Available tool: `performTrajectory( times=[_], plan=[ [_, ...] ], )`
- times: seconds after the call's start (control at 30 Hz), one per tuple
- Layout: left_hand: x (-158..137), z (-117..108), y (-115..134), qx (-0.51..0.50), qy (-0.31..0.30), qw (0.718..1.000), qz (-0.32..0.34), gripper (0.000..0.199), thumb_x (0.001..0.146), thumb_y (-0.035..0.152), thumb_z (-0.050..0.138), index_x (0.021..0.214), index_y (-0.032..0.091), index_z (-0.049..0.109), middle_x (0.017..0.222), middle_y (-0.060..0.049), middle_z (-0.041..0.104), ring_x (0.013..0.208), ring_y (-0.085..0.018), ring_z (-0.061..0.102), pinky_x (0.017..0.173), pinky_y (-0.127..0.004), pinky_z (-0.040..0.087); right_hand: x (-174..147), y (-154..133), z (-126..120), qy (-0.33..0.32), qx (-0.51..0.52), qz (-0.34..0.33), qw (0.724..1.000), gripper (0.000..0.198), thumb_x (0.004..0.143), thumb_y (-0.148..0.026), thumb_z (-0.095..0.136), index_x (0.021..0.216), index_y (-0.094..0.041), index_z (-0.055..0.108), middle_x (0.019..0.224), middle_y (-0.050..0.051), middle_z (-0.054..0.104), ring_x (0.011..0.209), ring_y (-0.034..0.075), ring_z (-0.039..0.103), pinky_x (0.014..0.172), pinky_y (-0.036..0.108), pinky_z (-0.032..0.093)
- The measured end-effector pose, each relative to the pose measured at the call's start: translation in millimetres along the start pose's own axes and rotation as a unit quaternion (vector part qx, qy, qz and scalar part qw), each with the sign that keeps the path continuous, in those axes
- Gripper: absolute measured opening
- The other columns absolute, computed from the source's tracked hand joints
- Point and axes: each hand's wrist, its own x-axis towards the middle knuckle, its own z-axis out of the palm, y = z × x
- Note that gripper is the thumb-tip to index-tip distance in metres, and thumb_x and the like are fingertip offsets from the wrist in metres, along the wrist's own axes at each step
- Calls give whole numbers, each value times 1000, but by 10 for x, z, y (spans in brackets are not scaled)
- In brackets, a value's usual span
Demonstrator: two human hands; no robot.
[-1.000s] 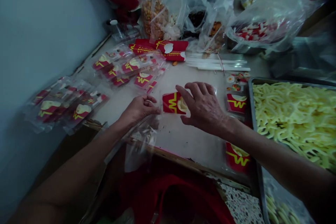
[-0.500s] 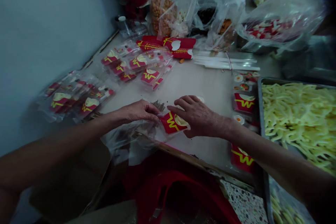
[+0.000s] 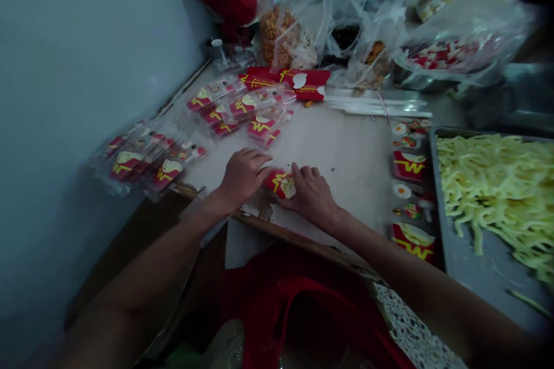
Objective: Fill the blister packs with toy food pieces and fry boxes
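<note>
A small clear packet holding a red carton shape with a yellow zigzag lies at the near edge of the table, between my hands. My left hand is curled with its thumb against the packet's left end. My right hand closes over the right end, fingers bent and thumb beneath. Similar filled packets lie in a loose group beyond my left hand. Another cluster of packets rests by the wall side. Two more packets are lined up to the right.
A metal tray of pale yellow strips stands at the right. Behind are flat red cartons, a tied bundle of white sticks and plastic bags of orange pieces. A wall borders the left.
My left hand has turned over and curled closer around the packet. The crumpled clear plastic and dark bits beside it no longer show. The view has shifted slightly left.
</note>
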Motion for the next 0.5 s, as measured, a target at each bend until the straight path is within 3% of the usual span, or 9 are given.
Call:
performTrajectory(
  times=[0.13, 0.2, 0.3, 0.5],
  plan=[
    [-340, 147, 119, 40, -8, 999, 7, 48, 86, 27, 65, 132, 15, 63, 124, -14, 66, 117, -29, 57, 106, -40, 43, -154, 135, -132, -19, -49, -16, 999, 118, 54, -67, 90, 144, -8, 41, 125, 25, 59, 112, 41, 54, 91, 51, 47],
    [-375, 238, 156, 42, -16, 999, -1, 50, 84, 28, 66, 132, 14, 61, 124, -15, 64, 117, -29, 55, 106, -40, 43, -303, 208, -198, -28, -93, 4, 995, 112, 52, -64, 93, 139, -10, 46, 121, 24, 60, 108, 42, 55, 85, 51, 49],
    [-300, 316, 210, 73, -24, 997, -33, 37, 89, 27, 59, 122, 14, 66, 117, -15, 64, 113, -29, 56, 102, -39, 45, -470, 321, -214, -12, -112, 44, 993, 95, 61, -54, 92, 136, -15, 48, 120, 21, 60, 105, 39, 57, 78, 47, 51],
    [-154, 360, 327, 147, -50, 985, -80, 38, 85, 32, 65, 119, 16, 67, 116, -15, 64, 109, -30, 57, 93, -39, 47, -445, 401, -162, -20, -82, 69, 994, 76, 59, -56, 91, 115, -15, 59, 118, 20, 59, 105, 38, 56, 81, 47, 52]
  ],
)
